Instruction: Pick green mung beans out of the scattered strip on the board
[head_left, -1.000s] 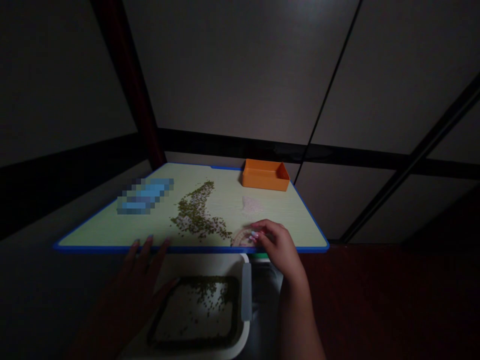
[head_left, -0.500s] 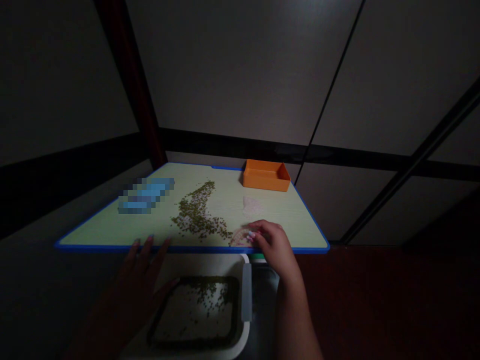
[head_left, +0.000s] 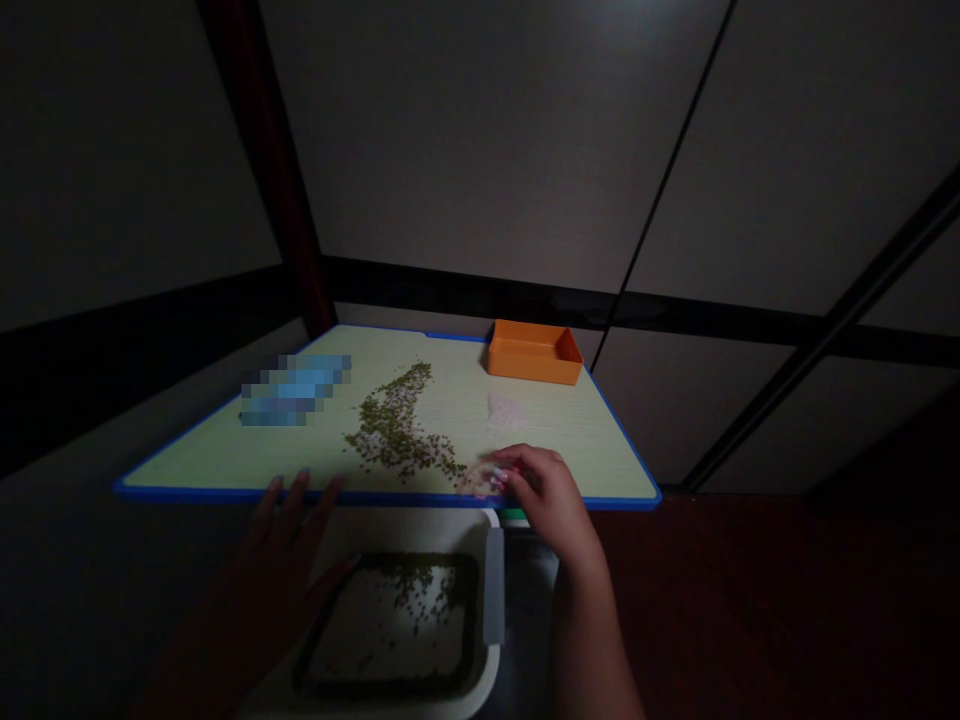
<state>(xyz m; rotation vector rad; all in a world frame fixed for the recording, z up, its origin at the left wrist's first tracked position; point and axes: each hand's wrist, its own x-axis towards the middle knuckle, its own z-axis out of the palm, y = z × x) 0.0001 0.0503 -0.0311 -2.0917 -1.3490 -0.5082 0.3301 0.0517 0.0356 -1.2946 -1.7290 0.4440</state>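
Tabletop (head_left: 202,465), pale green, blue-edged, with scattered beans (head_left: 394,430), before dark panelled walls (head_left: 487,150).

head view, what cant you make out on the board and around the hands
Blue object on the board: pixelated, so its kind is unreadable.
Pale thing at the right hand: partly hidden by the fingers, too faint to name.
White tray: cut off by the bottom edge.
Left hand: lost in shadow.

The counter (head_left: 196,452) is pale yellow-green with faint wood grain and a bright blue border. Orange tray (head_left: 534,356) at far edge. Olive-green mung beans (head_left: 394,430) form a speckled streak to near edge. White tub (head_left: 405,530) below. Right hand (head_left: 551,500): fingernails (head_left: 499,478) pastel pink and blue.
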